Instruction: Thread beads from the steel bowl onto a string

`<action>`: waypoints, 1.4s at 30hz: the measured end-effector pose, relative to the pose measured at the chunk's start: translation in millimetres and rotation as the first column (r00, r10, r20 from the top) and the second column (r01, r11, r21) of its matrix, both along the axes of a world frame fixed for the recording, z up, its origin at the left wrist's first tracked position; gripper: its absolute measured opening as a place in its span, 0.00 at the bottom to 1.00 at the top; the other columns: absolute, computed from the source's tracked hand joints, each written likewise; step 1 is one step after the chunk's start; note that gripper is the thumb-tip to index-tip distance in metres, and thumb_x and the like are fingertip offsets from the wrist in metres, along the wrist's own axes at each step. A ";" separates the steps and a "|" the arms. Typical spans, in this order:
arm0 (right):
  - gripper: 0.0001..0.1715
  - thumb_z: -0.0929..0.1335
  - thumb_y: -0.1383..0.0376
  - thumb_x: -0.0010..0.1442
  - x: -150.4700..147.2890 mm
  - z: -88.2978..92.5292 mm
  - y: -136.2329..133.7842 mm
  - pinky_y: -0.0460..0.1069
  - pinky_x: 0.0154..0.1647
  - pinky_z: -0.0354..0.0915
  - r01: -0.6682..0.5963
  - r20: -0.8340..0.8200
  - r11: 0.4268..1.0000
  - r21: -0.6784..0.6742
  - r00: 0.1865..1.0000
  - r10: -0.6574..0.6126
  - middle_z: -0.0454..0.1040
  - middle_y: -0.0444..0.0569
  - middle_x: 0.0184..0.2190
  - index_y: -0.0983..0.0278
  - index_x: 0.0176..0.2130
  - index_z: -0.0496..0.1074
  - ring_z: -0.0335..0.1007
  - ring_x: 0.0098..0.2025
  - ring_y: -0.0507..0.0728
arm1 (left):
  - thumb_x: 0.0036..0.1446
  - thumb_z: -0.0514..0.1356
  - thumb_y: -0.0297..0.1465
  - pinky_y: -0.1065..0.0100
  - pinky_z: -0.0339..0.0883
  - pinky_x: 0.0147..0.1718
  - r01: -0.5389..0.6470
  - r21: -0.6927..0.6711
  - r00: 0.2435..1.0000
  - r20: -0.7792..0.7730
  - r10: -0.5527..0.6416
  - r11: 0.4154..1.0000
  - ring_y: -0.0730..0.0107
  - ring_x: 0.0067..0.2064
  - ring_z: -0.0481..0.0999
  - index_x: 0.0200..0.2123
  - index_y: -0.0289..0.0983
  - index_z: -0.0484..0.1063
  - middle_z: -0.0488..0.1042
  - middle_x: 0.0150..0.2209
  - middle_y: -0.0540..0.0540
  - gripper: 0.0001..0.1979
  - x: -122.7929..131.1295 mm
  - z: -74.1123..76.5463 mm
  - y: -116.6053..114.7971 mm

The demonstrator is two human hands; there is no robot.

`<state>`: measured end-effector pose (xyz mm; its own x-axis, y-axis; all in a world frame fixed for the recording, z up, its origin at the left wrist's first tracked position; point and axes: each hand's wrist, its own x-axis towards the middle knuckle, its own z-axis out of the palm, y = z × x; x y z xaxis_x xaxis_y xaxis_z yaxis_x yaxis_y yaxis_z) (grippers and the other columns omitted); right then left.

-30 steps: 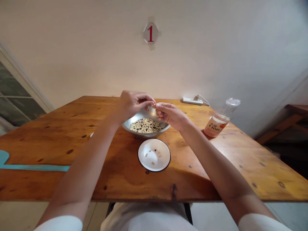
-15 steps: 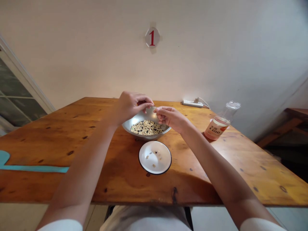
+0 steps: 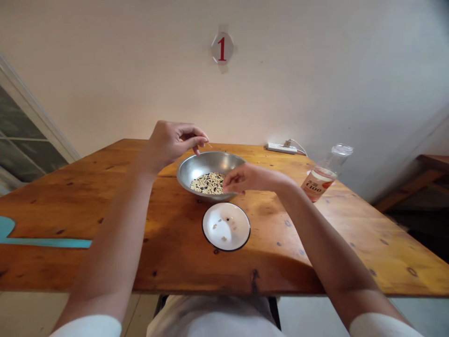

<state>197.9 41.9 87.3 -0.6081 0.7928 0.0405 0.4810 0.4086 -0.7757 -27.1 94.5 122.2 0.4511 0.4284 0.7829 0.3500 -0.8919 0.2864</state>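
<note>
**Notes:** Your left hand (image 3: 173, 146)?

**Reply:** Raised at the far left of the steel bowl (image 3: 210, 161), in a narrow pinch, a thin pale sliver (image 3: 209, 144) poking past the fingertips, too small to name.

**Notes:** And the bowl?

**Reply:** Pale and dark grains (image 3: 207, 183) lie in its bottom. A white enamel dish (image 3: 226, 227) sits just nearer you, a few grains inside.

**Notes:** Your right hand (image 3: 254, 180)?

**Reply:** Low over the bowl's right rim, fingers loosely curled, whether holding anything I cannot tell. A plastic drink bottle (image 3: 317, 183) stands farther right
</note>
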 end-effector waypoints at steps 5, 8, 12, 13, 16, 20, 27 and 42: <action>0.07 0.70 0.69 0.49 -23.6 -8.9 -15.3 0.43 0.12 0.56 -0.086 0.356 0.990 0.114 0.934 0.040 0.72 0.42 0.17 0.64 0.21 0.76 0.62 0.11 0.46 | 0.54 0.62 0.37 0.73 0.70 0.27 -0.012 -0.015 1.000 -0.029 0.012 1.000 0.75 0.23 0.75 0.28 0.38 0.76 0.78 0.25 0.50 0.09 3.3 0.1 -1.2; 0.12 0.69 0.75 0.47 -34.6 -7.4 -28.2 0.43 0.09 0.51 -0.090 0.470 0.979 0.182 0.883 -0.006 0.69 0.41 0.12 0.64 0.16 0.73 0.57 0.08 0.46 | 0.54 0.61 0.38 0.72 0.69 0.27 -0.017 -0.008 0.999 -0.049 0.017 1.000 0.74 0.23 0.75 0.28 0.39 0.76 0.78 0.25 0.51 0.09 5.7 0.1 -1.8; 0.19 0.69 0.79 0.43 -43.0 -7.0 -40.6 0.44 0.09 0.47 -0.176 0.439 0.930 0.323 0.898 0.017 0.59 0.37 0.03 0.63 0.10 0.67 0.49 0.06 0.44 | 0.54 0.61 0.37 0.72 0.69 0.28 -0.021 -0.015 0.998 -0.063 0.020 1.000 0.74 0.23 0.75 0.28 0.39 0.76 0.78 0.25 0.50 0.09 8.0 -1.0 -2.0; 0.20 0.69 0.80 0.42 -45.6 -9.3 -42.3 0.44 0.10 0.47 -0.178 0.457 0.922 0.344 0.890 0.001 0.58 0.37 0.03 0.63 0.09 0.65 0.49 0.06 0.44 | 0.54 0.61 0.37 0.72 0.69 0.28 -0.025 -0.021 0.997 -0.067 0.023 0.999 0.74 0.24 0.75 0.28 0.39 0.76 0.78 0.25 0.50 0.09 8.6 -1.1 -2.6; 0.23 0.70 0.81 0.40 -55.3 -20.2 -45.3 0.45 0.13 0.48 -0.151 0.582 0.902 0.404 0.804 -0.126 0.62 0.42 0.07 0.63 0.08 0.60 0.54 0.10 0.47 | 0.54 0.60 0.38 0.73 0.69 0.31 -0.055 -0.073 0.992 -0.114 0.047 0.996 0.74 0.26 0.75 0.29 0.38 0.76 0.78 0.27 0.50 0.10 10.7 -0.2 -7.1; 0.19 0.70 0.81 0.43 -63.1 -25.0 -48.8 0.46 0.19 0.53 -0.143 0.646 0.909 0.393 0.746 -0.162 0.71 0.47 0.15 0.65 0.12 0.65 0.67 0.20 0.52 | 0.55 0.59 0.38 0.73 0.69 0.35 -0.107 -0.147 0.980 -0.184 0.079 0.983 0.73 0.30 0.76 0.31 0.38 0.76 0.79 0.30 0.50 0.11 13.1 2.6 -14.8; 0.05 0.68 0.66 0.57 -30.6 23.9 -56.4 0.45 0.25 0.53 -0.014 0.437 0.882 0.471 0.872 -0.219 0.76 0.43 0.27 0.61 0.33 0.77 0.67 0.27 0.50 | 0.54 0.58 0.40 0.73 0.63 0.31 -0.175 -0.155 0.944 -0.307 0.121 0.972 0.70 0.32 0.75 0.32 0.40 0.78 0.78 0.27 0.51 0.12 12.2 0.9 -8.8; 0.14 0.68 0.58 0.57 -6.4 12.5 -7.3 0.46 0.29 0.62 0.343 -0.453 0.911 0.230 0.866 -0.212 0.72 0.44 0.23 0.67 0.36 0.72 0.65 0.26 0.49 | 0.56 0.60 0.37 0.73 0.66 0.31 0.052 -0.074 0.996 -0.067 -0.057 0.996 0.75 0.27 0.74 0.31 0.36 0.77 0.77 0.25 0.50 0.10 30.7 -6.3 -18.0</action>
<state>191.5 34.6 99.8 -0.2395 0.8366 0.4926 0.2743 0.5450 -0.7923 3.6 76.6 115.9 0.5271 0.4562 0.7170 0.3230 -0.8879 0.3274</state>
